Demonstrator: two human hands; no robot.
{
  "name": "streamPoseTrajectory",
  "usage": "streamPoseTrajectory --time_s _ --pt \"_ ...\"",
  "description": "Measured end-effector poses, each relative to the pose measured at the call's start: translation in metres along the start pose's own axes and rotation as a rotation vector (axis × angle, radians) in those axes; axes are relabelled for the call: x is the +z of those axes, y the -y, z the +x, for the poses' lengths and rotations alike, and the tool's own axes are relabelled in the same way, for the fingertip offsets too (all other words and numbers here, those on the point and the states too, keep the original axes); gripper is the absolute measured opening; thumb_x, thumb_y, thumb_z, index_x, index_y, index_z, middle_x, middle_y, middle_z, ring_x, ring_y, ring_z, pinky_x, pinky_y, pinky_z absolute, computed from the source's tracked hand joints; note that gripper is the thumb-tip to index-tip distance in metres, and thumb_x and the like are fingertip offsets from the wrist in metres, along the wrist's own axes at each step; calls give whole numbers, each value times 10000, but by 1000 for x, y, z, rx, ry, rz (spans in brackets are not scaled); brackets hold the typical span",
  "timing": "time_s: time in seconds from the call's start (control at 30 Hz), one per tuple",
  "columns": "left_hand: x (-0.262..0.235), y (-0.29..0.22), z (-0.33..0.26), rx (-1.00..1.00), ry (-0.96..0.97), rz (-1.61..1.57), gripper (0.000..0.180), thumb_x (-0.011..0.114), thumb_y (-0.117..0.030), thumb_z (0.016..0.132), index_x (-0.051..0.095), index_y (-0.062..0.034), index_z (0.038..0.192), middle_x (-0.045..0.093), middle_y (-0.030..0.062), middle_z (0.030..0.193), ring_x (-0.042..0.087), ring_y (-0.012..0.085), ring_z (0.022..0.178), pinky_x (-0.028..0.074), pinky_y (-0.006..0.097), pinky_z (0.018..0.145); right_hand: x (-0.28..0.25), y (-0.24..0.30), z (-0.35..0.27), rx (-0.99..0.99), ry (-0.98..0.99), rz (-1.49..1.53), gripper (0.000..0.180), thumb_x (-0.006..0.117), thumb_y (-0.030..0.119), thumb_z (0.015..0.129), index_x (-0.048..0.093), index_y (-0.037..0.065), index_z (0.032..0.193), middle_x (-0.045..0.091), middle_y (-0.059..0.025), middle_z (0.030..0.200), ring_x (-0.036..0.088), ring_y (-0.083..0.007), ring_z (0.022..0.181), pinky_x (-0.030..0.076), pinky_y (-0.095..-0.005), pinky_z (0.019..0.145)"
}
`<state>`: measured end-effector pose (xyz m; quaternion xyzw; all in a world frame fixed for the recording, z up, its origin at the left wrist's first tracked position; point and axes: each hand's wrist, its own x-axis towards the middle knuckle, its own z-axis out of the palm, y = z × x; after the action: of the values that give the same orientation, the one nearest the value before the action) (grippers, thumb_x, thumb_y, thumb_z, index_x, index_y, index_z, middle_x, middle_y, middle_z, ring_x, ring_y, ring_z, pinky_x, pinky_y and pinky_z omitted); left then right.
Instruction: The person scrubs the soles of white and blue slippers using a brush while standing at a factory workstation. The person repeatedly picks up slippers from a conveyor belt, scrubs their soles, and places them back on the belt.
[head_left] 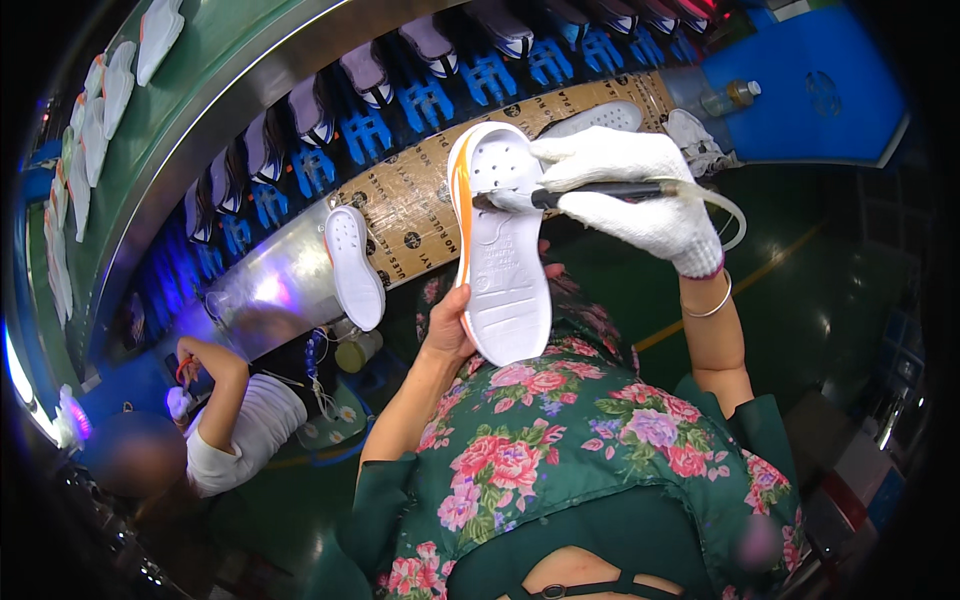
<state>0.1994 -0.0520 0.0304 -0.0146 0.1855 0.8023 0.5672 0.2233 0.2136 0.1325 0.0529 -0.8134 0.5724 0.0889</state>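
A white shoe sole [510, 300] with an orange strip along its left side is held up in front of me, its inner face toward me. My bare left hand [450, 322] grips its lower left edge. In a white knitted glove, my right hand [635, 190] is closed around a dark-handled brush [605, 189]. The brush's tip lies against the inside of the sole, near the left wall below the round holes. From the back of the handle a clear tube [728, 205] curves past my wrist.
Another white sole [355, 275] and a greyish sole [605, 118] rest on the cardboard-covered ledge [415, 225]. Behind it, shoe uppers [365, 72] sit near blue holders [490, 78]. A bottle [735, 97] and crumpled white gloves [692, 135] are at right. A co-worker [245, 425] is at left.
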Motion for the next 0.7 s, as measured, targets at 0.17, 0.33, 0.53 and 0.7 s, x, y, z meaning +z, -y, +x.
streamPoseTrajectory --time_s 0.17,0.33,0.53,0.7 --pt "4 5 9 51 13 -61 1069 522 -794 877 229 -78 1615 428 206 1559 461 458 1398 452 665 1081 23 12 -6 -91 -107 -218 264 816 84 807 774 29 1062 765 -114 965 730 -235 858 563 -330 750" --pt "-7 -3 24 216 -86 -383 990 411 -846 899 291 -166 1608 462 125 1554 477 343 1409 431 543 1146 49 21 -11 -192 -285 -280 274 797 50 802 777 20 1073 770 -124 993 738 -268 859 573 -350 769" --pt "-1 -2 54 282 -140 -119 976 447 -826 904 275 -175 1611 495 180 1514 496 359 1377 392 519 1176 101 -6 -32 -94 -424 -120 322 781 71 808 769 52 1129 753 -135 1074 731 -276 962 573 -378 861" --pt "7 -9 71 289 -157 -284 1027 482 -868 849 337 -160 1579 525 199 1480 512 383 1348 415 572 1145 97 -2 -37 132 -388 285 485 746 55 863 634 -9 1330 661 -149 1314 635 -268 1229 490 -396 1072"
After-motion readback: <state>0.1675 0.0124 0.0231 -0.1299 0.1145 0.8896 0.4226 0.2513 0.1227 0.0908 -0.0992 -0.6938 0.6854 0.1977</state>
